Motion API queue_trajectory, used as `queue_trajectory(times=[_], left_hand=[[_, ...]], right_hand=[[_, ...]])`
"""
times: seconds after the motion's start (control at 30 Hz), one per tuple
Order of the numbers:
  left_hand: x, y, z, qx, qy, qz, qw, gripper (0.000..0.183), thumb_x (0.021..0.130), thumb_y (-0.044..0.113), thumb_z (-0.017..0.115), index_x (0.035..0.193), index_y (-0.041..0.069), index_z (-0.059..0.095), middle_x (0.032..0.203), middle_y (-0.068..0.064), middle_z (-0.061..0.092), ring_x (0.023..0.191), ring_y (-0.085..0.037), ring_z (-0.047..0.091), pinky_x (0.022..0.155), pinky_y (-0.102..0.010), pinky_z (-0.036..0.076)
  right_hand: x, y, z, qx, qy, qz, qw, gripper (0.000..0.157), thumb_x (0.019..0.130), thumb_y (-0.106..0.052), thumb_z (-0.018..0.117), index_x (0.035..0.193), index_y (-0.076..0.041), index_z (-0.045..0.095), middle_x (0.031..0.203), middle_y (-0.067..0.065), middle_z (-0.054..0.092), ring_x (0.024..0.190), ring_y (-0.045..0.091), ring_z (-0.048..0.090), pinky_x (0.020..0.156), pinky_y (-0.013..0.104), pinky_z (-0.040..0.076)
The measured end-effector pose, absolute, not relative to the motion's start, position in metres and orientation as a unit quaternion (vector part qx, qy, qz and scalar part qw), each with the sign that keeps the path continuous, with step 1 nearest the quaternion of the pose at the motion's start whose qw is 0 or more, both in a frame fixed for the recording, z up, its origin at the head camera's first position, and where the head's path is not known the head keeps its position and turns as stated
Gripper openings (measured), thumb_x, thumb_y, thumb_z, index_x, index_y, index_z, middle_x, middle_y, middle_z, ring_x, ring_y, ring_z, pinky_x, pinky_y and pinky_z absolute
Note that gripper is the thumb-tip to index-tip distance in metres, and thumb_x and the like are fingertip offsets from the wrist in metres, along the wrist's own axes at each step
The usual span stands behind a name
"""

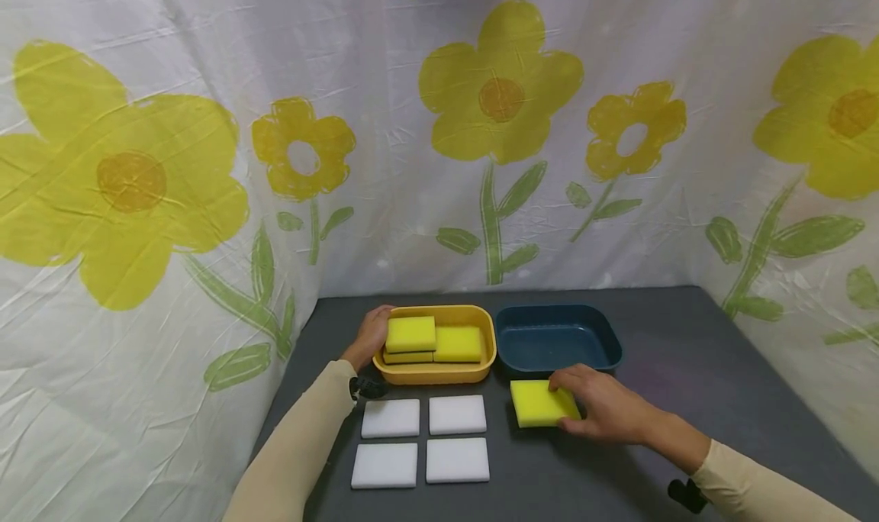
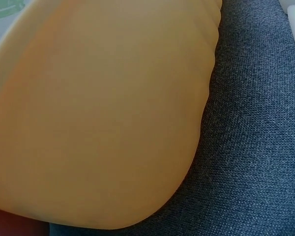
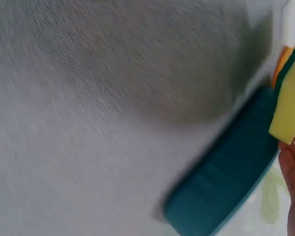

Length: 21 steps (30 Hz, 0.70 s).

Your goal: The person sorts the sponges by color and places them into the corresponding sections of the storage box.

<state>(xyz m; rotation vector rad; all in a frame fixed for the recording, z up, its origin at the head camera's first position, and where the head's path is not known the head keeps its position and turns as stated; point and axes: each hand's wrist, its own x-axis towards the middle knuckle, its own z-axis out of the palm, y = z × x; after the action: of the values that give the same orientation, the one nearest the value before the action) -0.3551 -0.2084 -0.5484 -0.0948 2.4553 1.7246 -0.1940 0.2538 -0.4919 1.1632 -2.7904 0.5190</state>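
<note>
Right hand pinching a yellow sponge

White flower-print backdrop fills the upper frame; dark grey table below. Two tubs side by side mid-frame: blue tub right of centre, yellow tub just left of it. Left hand touches the yellow tub's left edge — cannot tell whether it grips. Right hand, lower right of centre, holds its sponge between thumb and fingers, just below the blue tub; dark green layer shows at right wrist. Three yellow sponges in the yellow tub, two stacked. Four white pads, lower centre — two rows of two.
</note>
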Motion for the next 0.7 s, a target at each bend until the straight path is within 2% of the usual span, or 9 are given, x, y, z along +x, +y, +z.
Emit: queue_trajectory(times=[0.1, 0.33, 0.7], left_hand=[[-0.355, -0.209, -0.548, -0.033, 0.817, 0.572, 0.068, 0.050, 0.120, 0.027, 0.028, 0.154, 0.004, 0.056, 0.153, -0.023, 0.057, 0.138, -0.040, 0.056, 0.119, -0.061, 0.044], [-0.354, -0.210, -0.547, -0.037, 0.818, 0.570, 0.071, 0.050, 0.121, 0.028, 0.028, 0.155, 0.004, 0.056, 0.154, -0.023, 0.056, 0.139, -0.041, 0.055, 0.120, -0.061, 0.043], [-0.355, -0.207, -0.548, -0.041, 0.815, 0.574, 0.069, 0.050, 0.121, 0.028, 0.028, 0.155, 0.004, 0.056, 0.154, -0.023, 0.057, 0.138, -0.040, 0.056, 0.119, -0.060, 0.045]], right_hand=[[-0.196, 0.253, -0.479, 0.385, -0.907, 0.166, 0.045, 0.044, 0.093, -0.031, 0.090, 0.129, -0.017, 0.069, 0.131, 0.002, 0.070, 0.111, 0.018, 0.066, 0.083, 0.033, 0.062], [-0.214, 0.246, -0.453, 0.388, -0.908, 0.148, 0.056, 0.044, 0.094, -0.031, 0.089, 0.131, -0.017, 0.069, 0.134, 0.003, 0.069, 0.115, 0.021, 0.067, 0.088, 0.039, 0.063], [-0.243, 0.220, -0.437, 0.397, -0.908, 0.115, 0.070, 0.046, 0.094, -0.034, 0.089, 0.130, -0.013, 0.070, 0.133, 0.007, 0.071, 0.117, 0.024, 0.067, 0.093, 0.044, 0.063]])
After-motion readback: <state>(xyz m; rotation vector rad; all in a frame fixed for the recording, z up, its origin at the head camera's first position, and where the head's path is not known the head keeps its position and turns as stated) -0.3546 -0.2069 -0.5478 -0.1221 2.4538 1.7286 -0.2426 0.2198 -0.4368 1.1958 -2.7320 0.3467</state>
